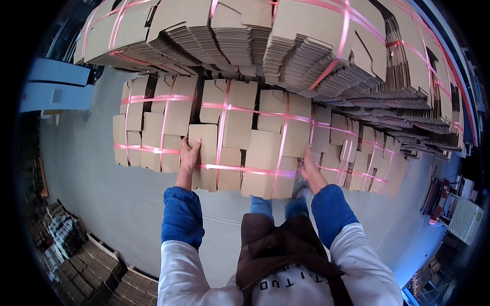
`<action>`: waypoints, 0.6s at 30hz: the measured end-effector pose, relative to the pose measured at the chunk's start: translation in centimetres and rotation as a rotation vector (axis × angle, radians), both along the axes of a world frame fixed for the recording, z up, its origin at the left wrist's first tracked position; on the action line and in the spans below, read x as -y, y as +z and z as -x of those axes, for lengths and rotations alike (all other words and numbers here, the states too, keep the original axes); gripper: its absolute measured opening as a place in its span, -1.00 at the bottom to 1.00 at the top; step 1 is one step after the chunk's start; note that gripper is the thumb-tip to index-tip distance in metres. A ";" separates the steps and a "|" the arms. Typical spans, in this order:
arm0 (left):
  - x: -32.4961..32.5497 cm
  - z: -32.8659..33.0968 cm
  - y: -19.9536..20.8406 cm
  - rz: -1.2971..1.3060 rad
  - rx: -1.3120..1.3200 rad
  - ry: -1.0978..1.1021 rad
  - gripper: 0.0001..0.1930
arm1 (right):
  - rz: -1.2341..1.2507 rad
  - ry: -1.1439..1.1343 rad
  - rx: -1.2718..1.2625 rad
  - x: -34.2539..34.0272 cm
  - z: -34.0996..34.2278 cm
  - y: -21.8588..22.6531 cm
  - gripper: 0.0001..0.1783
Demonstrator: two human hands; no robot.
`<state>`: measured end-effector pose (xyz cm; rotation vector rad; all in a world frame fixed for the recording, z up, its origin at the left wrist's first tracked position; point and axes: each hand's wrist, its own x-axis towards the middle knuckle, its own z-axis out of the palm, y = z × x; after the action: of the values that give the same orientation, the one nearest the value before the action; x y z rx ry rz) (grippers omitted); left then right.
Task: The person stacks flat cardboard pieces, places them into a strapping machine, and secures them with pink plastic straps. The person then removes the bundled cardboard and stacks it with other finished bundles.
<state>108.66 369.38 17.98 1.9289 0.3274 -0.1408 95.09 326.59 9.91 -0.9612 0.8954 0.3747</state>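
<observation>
In front of me lies a bundle of flat cardboard pieces point(263, 145), tied crosswise with shiny pink strapping point(240, 169). My left hand point(189, 155) grips its left side, the thumb lying on top and the fingers down at the edge. My right hand point(309, 166) holds the opposite side, with most of its fingers hidden against the cardboard. Similar strapped bundles sit close on both sides, one on the left point(153, 120) and others on the right point(365, 153).
Behind the row rises a taller stack of strapped cardboard point(326, 46). Brown stacked goods point(92, 270) stand on the floor at lower left, and a blue-white machine or cabinet point(58, 84) at upper left. A pale perforated crate point(465, 220) is at far right. Grey floor point(122, 209) surrounds my feet.
</observation>
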 end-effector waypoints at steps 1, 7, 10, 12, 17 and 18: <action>0.0 0.3 0.0 -0.037 0.032 0.016 -0.29 | -0.016 0.015 -0.005 0.3 0.0 0.2 -0.19; 3.3 12.8 1.3 -0.536 0.101 0.506 -0.26 | 0.121 0.026 -0.005 1.7 3.7 4.5 -0.16; 2.4 23.2 -4.7 -0.508 -0.075 0.535 -0.30 | 0.173 0.104 0.034 3.5 9.9 5.2 -0.20; 3.7 31.0 -8.5 -0.288 -0.438 0.364 -0.26 | 0.184 0.219 0.034 5.9 17.3 4.1 -0.26; 10.2 40.6 -11.0 -0.324 -0.799 -0.201 -0.27 | 0.318 0.468 0.004 15.0 39.0 3.9 -0.45; 11.3 41.9 -12.2 -0.313 -0.768 -0.210 -0.27 | 0.346 0.472 -0.013 17.0 43.3 4.3 -0.45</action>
<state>66.72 358.07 5.81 2.1503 0.6807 -1.0339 51.75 309.56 14.23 -1.4980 0.7510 0.6395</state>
